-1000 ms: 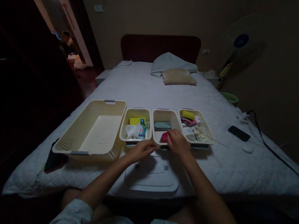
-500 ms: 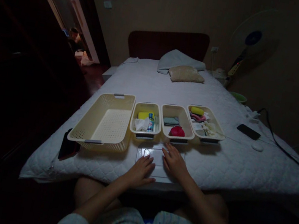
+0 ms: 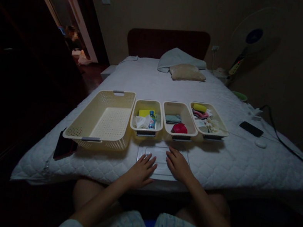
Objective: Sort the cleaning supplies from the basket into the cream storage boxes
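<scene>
My left hand rests with fingers spread on the left part of a clear plastic lid lying flat at the bed's near edge. On the lid's right part lies my right hand, fingers stretched out, holding nothing. Just beyond is a small cream basket with a yellow item, white tissue and a small blue-labelled bottle. Beside it, another basket has folded grey-green cloth and a red item. The rightmost basket holds a yellow roll, pink cloth and pale items.
A large perforated basket stands at the left, beside a dark tablet-like object. To the right lie a black phone, a white mouse-like object and a cable. Pillow and fan are farther back. Through the doorway, a person is visible.
The camera view has shifted slightly. Both hands stay on the plastic lid with nearly the same pose, and the baskets keep their places.
</scene>
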The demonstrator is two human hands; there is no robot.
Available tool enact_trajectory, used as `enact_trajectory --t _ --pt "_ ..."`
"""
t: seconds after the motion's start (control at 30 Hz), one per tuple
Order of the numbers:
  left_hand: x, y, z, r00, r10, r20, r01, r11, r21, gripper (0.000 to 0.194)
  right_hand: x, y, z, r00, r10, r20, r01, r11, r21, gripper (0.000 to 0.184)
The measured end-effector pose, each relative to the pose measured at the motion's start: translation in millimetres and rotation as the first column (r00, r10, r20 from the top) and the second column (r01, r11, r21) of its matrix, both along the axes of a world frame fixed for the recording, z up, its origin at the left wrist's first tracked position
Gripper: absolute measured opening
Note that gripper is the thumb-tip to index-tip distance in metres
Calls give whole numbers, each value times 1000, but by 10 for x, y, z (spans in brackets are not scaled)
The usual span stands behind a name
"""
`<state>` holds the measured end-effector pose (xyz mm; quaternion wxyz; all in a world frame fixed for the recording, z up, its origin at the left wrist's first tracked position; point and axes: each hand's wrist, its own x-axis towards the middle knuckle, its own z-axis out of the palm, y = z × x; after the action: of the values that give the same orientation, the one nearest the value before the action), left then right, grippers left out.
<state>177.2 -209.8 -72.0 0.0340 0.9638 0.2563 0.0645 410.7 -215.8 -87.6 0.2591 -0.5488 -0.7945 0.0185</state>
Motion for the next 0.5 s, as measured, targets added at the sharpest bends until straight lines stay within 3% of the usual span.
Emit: enact_trajectory --t 0.2,0.33,0.4,0.5 --pt "-11 6 2 999 -40 32 34 986 164 47 148 -13 301 975 -31 -222 32 999 2 31" --pt "-42 112 -13 982 -142 128 91 936 339 40 288 -6 523 927 -63 -369 73 997 13 28" --pt "-59 171 21 964 -191 186 106 916 386 35 345 11 574 893 -90 -442 96 995 -8 28" --pt "-82 215 119 954 -192 232 101 929 356 29 394 44 562 818 -148 -556 106 989 -107 31"
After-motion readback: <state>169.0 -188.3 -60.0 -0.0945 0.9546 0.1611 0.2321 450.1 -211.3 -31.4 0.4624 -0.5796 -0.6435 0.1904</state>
